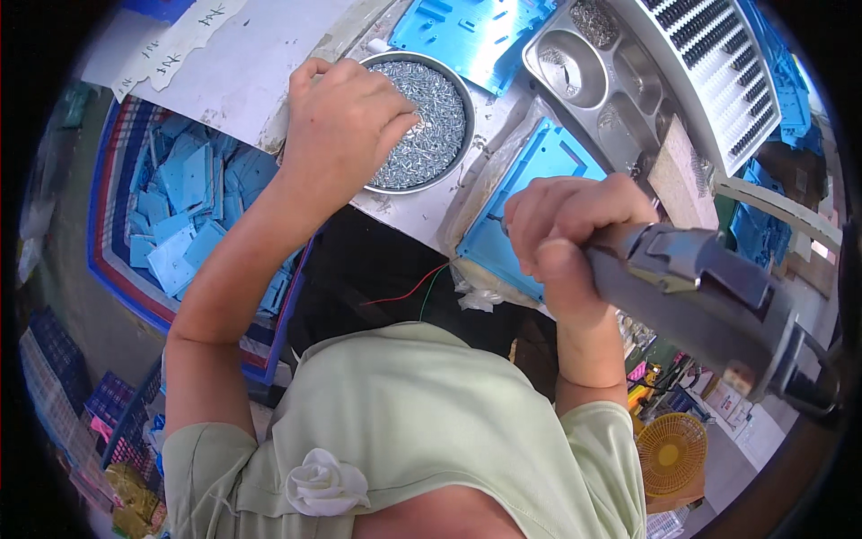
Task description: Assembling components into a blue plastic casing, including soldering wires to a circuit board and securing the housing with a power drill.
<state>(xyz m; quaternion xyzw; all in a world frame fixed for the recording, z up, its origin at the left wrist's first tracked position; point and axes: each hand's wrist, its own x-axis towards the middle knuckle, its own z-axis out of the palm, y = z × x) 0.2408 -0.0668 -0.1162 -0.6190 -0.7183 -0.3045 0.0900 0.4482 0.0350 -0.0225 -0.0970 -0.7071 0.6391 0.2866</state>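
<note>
My left hand [346, 121] is over the left side of a round metal bowl [469, 135] full of small silver screws [435, 103]. Its fingers are curled, the thumb side reaching down to the screws; what sits between the fingertips is hidden. A dark grey electric screwdriver [691, 301] is gripped in my right hand [579, 225], its body slanting down to the right. Below that hand lies a blue panel [480, 242] with a raised rim, partly covered by the hand. The screwdriver's tip does not show.
Another blue plate [471, 40] lies beyond the bowl. Right of it are a metal compartment tray [543, 54] with small parts and a white rack [664, 54] of black pieces. At left, a striped bag [112, 260] holds blue panels. Red and green wires [422, 283] hang at the table edge.
</note>
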